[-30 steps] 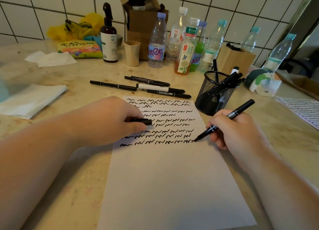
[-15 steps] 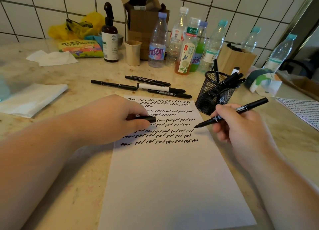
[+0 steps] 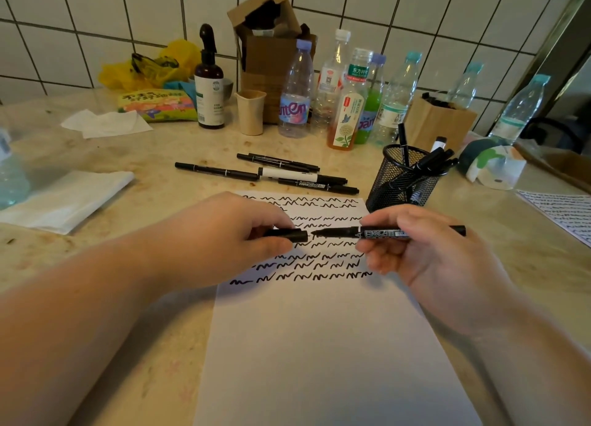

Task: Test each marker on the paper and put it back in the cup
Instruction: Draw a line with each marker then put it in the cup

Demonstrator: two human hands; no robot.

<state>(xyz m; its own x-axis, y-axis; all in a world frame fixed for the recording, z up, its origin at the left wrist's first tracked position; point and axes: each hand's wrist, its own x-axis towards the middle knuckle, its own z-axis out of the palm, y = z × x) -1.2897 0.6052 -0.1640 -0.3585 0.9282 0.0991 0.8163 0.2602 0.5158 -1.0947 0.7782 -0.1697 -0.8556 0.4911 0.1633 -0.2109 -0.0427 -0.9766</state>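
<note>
Marker [image 3: 383, 233]: black, uncapped, held level above the paper [image 3: 319, 345] by the right hand [image 3: 425, 256], fingers curled round the barrel; tip pointing at the cap [image 3: 287, 235], just short of it; cap pinched in the left hand [image 3: 230, 237]; mesh cup [image 3: 399, 182] with markers beyond the paper; four loose markers [image 3: 287, 174] on the desk [image 3: 160, 157].

Cup [image 3: 403, 182] behind paper [image 3: 319, 345]; perhaps 5 markers [image 3: 275, 174] left of it.
</note>
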